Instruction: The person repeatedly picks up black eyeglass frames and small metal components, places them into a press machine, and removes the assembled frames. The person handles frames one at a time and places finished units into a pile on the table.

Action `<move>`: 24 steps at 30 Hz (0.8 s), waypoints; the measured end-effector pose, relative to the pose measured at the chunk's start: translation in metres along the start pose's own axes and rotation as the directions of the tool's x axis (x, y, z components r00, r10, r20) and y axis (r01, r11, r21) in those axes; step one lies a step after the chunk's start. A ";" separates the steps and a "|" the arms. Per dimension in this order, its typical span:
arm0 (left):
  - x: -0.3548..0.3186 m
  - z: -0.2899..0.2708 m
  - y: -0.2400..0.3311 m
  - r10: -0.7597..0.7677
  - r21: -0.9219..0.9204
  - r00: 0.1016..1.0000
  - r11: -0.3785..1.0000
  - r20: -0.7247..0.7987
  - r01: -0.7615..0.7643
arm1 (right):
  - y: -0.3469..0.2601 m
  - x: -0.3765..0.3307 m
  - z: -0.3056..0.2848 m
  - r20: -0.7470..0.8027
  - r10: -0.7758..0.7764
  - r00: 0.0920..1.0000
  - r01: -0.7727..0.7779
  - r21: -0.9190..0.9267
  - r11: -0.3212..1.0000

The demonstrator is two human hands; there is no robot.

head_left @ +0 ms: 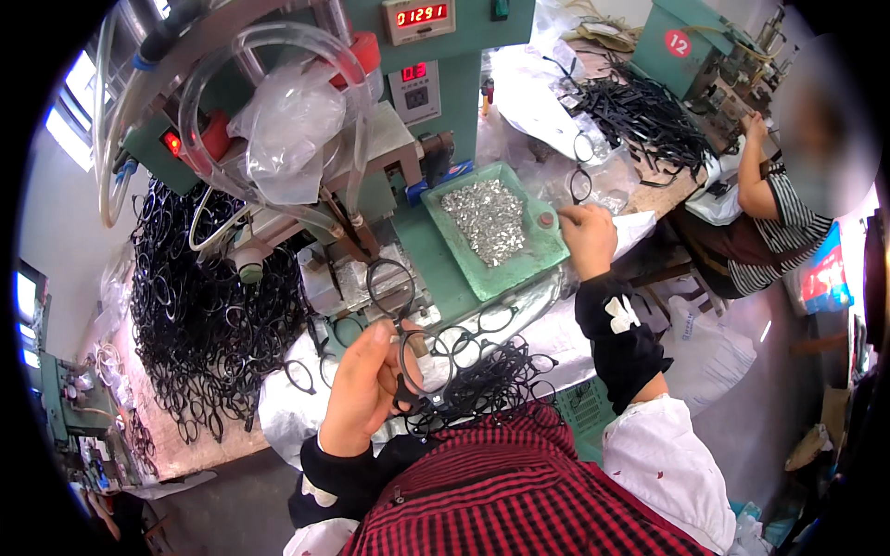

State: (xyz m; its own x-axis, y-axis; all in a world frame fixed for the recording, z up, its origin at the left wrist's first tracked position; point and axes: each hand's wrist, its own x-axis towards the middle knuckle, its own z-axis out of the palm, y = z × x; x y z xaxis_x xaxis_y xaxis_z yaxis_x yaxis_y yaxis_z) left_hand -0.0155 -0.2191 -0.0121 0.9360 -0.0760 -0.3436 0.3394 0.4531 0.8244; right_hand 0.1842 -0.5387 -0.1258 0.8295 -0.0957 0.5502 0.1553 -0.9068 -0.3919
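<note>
My left hand (360, 389) is closed around a black eyeglass frame (401, 327), gripping it near the bridge. Its two empty rims stand up in front of the machine's work head. My right hand (591, 239) is at the right corner of a green tray (547, 255), thumb and fingertips drawn together near a small reddish knob. Whatever is between those fingertips is too small to make out. Small silvery metal pieces (487, 221) lie heaped in the tray. Just beyond the right hand is another black eyeglass frame (580, 185); whether the fingers touch it is unclear.
A green machine (454, 97) with red displays and clear hoses stands ahead. Black frames are piled at left (213, 315) and near my lap (491, 385). Black strips (640, 120) lie at the far right, where another person (760, 195) works at a green machine.
</note>
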 end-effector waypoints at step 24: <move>-0.048 -0.153 0.006 0.344 0.265 0.772 0.936 -0.535 -0.234 | 0.012 0.036 0.029 0.154 0.043 0.987 -0.025 -0.118 0.993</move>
State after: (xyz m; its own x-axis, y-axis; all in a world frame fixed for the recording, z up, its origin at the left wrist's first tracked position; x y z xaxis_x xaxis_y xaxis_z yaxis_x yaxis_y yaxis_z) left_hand -0.0726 -0.0771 -0.0600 0.7893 0.5724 -0.2221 0.1233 0.2067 0.9706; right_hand 0.2321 -0.5411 -0.1321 0.9081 -0.0708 0.4128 0.0697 -0.9463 -0.3156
